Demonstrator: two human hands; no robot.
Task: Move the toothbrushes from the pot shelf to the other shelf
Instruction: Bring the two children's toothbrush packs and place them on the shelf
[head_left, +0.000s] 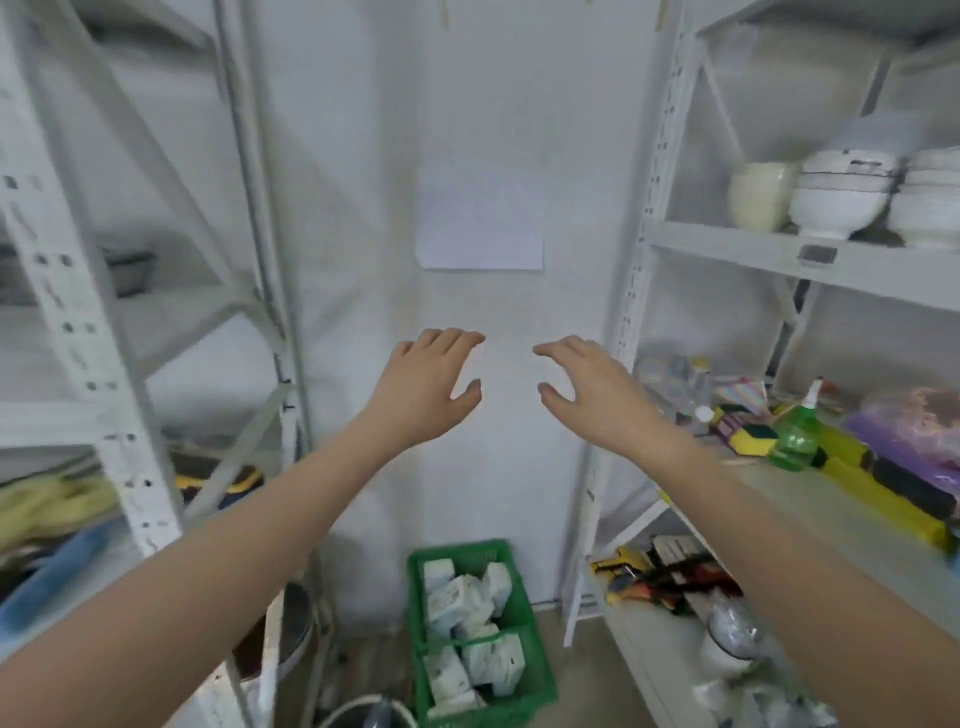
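Head view: I log two white metal racks flanking a bare white wall (483, 130) with a blank sheet of paper (480, 223) stuck on it. The left rack (67, 312) carries a dark pot-like vessel (130, 270) on a middle level, yellow and blue cloths (57, 514) lower down, and a metal pot (293, 629) near the floor, so I judge this to be the pot shelf. The right rack (779, 260) holds stacked bowls (841, 197) on top, then a level with sponges (748, 431), a green bottle (795, 436) and a purple bag (914, 431), then tools and cups beneath. A green crate (478, 623) of wrapped packets sits on the floor between the racks. I cannot pick out any toothbrushes; if they lie on the left rack, they are hidden or too blurred to tell. Left hand (426, 389) and right hand (587, 395) hang in front of the wall, well apart from both racks, fingers spread and loosely curled, palms away from me, nothing in either. My judgement on handling: toothbrushes should be light, stiff and thin, somewhat slick if plastic-wrapped, not fragile. I would pinch them mid-handle, several bunched at once, keeping clear of the bristle ends.
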